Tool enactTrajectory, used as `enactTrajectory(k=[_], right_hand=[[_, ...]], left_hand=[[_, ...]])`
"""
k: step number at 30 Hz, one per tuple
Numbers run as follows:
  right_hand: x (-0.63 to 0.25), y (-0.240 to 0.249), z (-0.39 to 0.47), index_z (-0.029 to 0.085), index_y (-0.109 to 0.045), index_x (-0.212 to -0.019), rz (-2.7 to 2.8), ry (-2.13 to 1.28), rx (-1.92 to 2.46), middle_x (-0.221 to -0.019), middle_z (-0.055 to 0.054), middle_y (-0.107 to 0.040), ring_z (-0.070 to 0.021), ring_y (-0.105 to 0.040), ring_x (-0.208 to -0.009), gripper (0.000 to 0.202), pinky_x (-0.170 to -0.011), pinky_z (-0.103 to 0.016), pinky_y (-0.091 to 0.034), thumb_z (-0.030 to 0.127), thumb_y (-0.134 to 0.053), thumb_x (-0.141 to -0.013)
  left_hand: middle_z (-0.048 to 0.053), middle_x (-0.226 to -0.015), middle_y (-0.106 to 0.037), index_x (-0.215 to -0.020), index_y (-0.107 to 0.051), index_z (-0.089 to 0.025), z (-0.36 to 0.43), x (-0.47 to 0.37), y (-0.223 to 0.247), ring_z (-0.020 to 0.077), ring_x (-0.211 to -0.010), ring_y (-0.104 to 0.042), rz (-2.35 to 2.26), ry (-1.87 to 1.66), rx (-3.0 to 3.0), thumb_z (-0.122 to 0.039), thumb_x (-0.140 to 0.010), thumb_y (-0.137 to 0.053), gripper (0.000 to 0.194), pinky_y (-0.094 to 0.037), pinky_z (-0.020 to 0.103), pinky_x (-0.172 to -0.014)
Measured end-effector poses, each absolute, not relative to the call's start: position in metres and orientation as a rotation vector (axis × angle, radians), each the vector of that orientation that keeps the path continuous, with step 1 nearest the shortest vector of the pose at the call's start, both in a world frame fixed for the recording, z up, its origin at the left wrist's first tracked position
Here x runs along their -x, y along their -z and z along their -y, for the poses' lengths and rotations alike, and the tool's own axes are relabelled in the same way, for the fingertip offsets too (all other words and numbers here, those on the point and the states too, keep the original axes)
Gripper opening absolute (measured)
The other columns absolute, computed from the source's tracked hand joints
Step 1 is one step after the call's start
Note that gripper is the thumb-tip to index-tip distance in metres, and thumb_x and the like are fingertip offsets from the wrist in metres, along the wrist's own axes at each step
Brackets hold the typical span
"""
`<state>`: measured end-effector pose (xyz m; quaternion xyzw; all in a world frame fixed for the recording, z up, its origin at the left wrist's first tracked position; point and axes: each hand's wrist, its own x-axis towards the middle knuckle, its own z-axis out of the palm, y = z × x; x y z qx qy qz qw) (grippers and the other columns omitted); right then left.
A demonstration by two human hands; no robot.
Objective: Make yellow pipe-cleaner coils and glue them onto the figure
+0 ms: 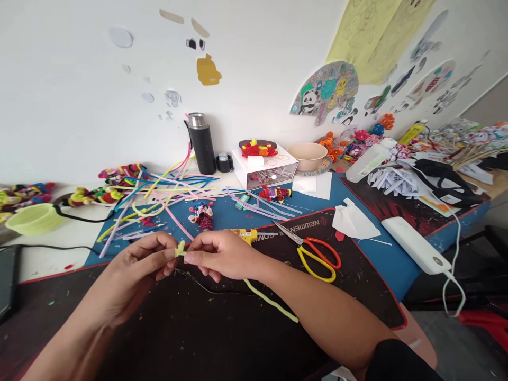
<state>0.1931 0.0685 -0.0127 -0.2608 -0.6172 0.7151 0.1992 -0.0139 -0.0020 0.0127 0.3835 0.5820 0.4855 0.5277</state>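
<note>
The tabletop (387, 259) is blue and carries two dark mats: a large one (206, 333) under the scissors (298, 239), and another (416, 219) to their right and farther back. Beyond the scissors rises one white wall (79, 79) dotted with stickers, too many to count.

Left of the scissors, two bare hands meet over the large mat. The grip of the left hand (137, 267) is closed, thumb against fingers, on one small yellow piece (180, 250); the grip of the right hand (224, 256) pinches its other end. One yellow stem (273, 304) lies below the scissors; the right arm hides whether it joins the piece.

One glue gun (248, 235) sits just left of the scissors. Behind them stand one box (239, 172) and one bowl (307, 153); farther left, one flask (204, 148) with one cap (224, 162) beside it. Two figures (273, 193) lie on the tabletop left of and behind the scissors, among stems (172, 214) too tangled to count. Right of the scissors are one clear bottle (369, 159) and one power bank (415, 244).
</note>
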Motion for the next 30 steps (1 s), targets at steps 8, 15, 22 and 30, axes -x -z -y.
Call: enactTrajectory(k=[8, 15, 22, 30], right_hand=[[-0.196, 0.008, -0.069, 0.021, -0.075, -0.101, 1.926, -1.847, 0.852, -0.073, 0.006, -0.068, -0.0106, -0.059, -0.054, 0.033, -0.056, -0.025, -0.043, 0.051, -0.087, -0.098], [-0.194, 0.009, -0.070, 0.022, -0.082, -0.102, 2.417, -1.034, 0.970, -0.088, -0.002, -0.081, -0.0214, -0.074, -0.090, 0.013, -0.080, -0.032, -0.042, 0.034, -0.079, -0.106], [-0.194, 0.012, -0.070, 0.022, -0.083, -0.108, 2.532, -0.884, 0.971, -0.103, -0.006, -0.087, -0.0259, -0.079, -0.100, 0.016, -0.082, -0.034, -0.042, 0.036, -0.075, -0.110], [-0.195, 0.007, -0.068, 0.023, -0.084, -0.107, 2.493, -0.946, 0.984, -0.091, -0.003, -0.084, -0.0221, -0.077, -0.091, 0.016, -0.081, -0.032, -0.044, 0.034, -0.073, -0.109]], left_hand=[[-0.001, -0.064, -0.059, -0.067, -0.075, -0.026, 0.008, 0.020, -0.017, 0.0160, -0.060, -0.046, -1.410, -0.915, -1.195, -0.064, -0.073, -0.093, 0.042, -0.039, 0.025, -0.054], [-0.002, -0.066, -0.055, -0.068, -0.071, -0.026, 0.008, 0.012, -0.018, 0.0168, -0.062, -0.043, -1.533, -0.691, -1.430, -0.059, -0.075, -0.083, 0.036, -0.037, 0.025, -0.055], [-0.003, -0.068, -0.058, -0.073, -0.069, -0.027, 0.008, 0.019, -0.003, 0.0182, -0.063, -0.049, -1.635, -0.574, -1.631, -0.052, -0.080, -0.070, 0.026, -0.037, 0.026, -0.056], [-0.002, -0.063, -0.062, -0.072, -0.069, -0.028, 0.003, 0.015, -0.003, 0.0196, -0.058, -0.052, -1.758, -0.479, -1.700, -0.054, -0.076, -0.063, 0.027, -0.038, 0.029, -0.054]])
